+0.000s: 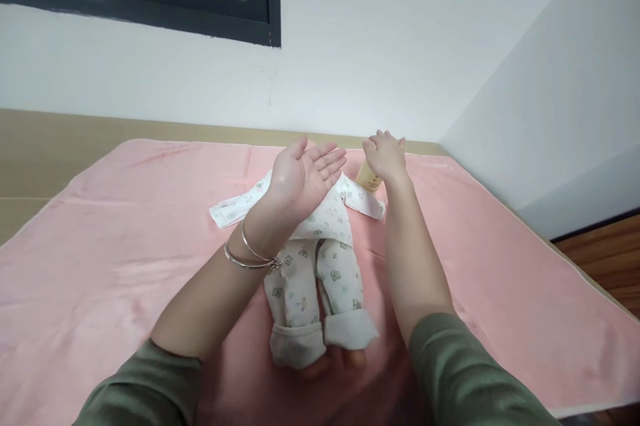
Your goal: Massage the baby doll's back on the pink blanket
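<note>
now left hand (300,176) palm-up over doll (313,259); right hand (385,156) at bottle (369,178).

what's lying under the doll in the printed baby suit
A pink blanket lies under the doll, spread over a tan surface. The left hand covers the doll's head; what's beneath the blanket is hidden.

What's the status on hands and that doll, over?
Left hand open, palm up, above small doll in white printed baby clothes. Right hand open, at tan plastic bottle; grip unclear. Doll flat on pink blanket.
</note>
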{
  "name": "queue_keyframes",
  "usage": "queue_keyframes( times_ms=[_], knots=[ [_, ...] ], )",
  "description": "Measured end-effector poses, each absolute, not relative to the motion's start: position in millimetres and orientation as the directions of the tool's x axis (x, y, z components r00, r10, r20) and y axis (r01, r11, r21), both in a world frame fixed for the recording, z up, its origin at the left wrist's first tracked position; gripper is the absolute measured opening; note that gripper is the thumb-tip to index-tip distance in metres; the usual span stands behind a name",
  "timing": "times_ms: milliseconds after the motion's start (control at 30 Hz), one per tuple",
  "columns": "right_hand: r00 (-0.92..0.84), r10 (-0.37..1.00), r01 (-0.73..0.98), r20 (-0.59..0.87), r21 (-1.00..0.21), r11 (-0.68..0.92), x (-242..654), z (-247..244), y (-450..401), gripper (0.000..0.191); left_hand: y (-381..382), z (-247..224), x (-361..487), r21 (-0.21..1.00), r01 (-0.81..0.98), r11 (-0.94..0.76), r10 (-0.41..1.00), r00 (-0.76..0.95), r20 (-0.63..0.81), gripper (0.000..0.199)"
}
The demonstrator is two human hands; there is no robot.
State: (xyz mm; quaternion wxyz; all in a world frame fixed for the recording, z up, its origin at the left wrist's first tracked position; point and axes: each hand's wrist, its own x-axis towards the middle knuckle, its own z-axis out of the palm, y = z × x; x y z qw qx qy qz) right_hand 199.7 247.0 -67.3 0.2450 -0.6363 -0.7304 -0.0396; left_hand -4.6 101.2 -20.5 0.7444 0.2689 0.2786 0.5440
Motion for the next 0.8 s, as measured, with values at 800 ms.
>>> queue_keyframes(
  times_ms=[800],
  knots=[
    [-0.275, 0.808, 0.625, 0.521, -0.542, 0.562, 111.1, -26.3, 110.9, 0.072, 57.6, 8.4, 0.0, 0.648, -0.723, 0.24, 0.962, 0.264, -0.062, 0.056]
  ],
)
